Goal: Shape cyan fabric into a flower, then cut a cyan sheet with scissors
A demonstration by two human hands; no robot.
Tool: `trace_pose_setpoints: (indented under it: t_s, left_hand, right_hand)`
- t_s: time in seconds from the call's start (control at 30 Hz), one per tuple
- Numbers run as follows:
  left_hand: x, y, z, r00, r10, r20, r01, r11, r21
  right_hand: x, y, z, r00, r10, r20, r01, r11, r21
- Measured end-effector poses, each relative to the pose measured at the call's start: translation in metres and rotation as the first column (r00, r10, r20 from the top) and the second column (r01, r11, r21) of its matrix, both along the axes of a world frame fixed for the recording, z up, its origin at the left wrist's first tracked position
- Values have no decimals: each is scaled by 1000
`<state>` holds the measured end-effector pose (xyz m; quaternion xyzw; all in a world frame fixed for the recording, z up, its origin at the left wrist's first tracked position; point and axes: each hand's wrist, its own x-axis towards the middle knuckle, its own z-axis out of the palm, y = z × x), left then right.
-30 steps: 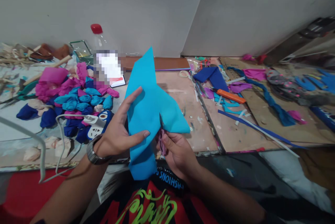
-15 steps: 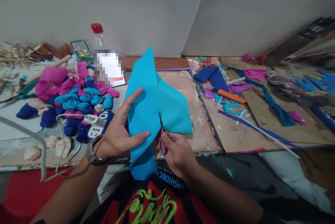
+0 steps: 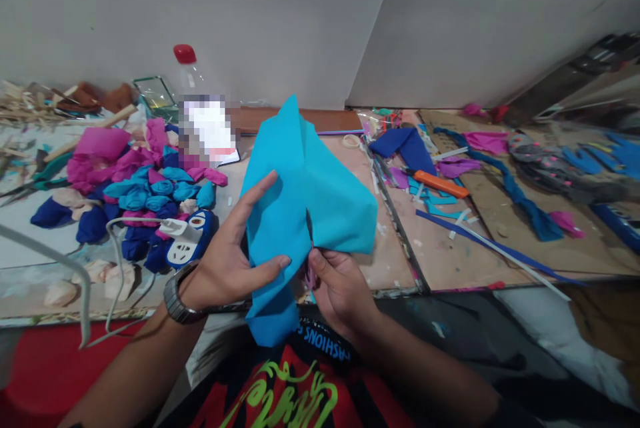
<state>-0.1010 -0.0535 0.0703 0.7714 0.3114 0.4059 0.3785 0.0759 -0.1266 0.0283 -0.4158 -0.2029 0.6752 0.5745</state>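
Observation:
A turquoise sheet of crepe-like paper (image 3: 280, 181) is held up in front of my body, with a slit running up its middle. My left hand (image 3: 235, 248) grips its left side, thumb and index finger on the front, the other fingers behind it. At the slit's lower end, my right hand (image 3: 343, 281) is closed on a pair of scissors (image 3: 311, 275) with pinkish handles. Their dark blades sit in the slit, mostly hidden by the paper. To the right of the slit, the paper flap bends outward.
Pink, blue and turquoise paper flowers (image 3: 150, 188) are heaped at left beside a power strip (image 3: 193, 238) and a phone (image 3: 213, 131). A red-capped bottle (image 3: 185, 55) stands behind. At right lie an orange utility knife (image 3: 440, 183), paper scraps and a long white strip (image 3: 520, 265).
The slit has shifted slightly right and upward with the scissors. The right paper flap has swung farther out to the right. My left hand has barely moved.

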Motion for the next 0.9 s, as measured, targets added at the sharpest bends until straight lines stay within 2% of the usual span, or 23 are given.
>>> trace_pose_setpoints:
  t_s: [0.33, 0.53, 0.67, 0.9]
  left_hand:
    - [-1, -1, 0, 1000, 23, 13, -23, 1000, -17]
    - [1, 7, -1, 971, 192, 140, -177, 978, -109]
    - [6, 11, 2, 952, 267, 153, -246, 959, -141]
    - [5, 12, 2, 966, 222, 131, -213, 974, -76]
  right_hand:
    - [0, 1, 0, 1000, -14, 7, 14, 1000, -4]
    - [-1, -1, 6, 1000, -8, 7, 8, 1000, -19]
    - [-2, -3, 5, 1000, -6, -5, 6, 1000, 28]
    - [2, -8, -7, 992, 52, 119, -62, 995, 83]
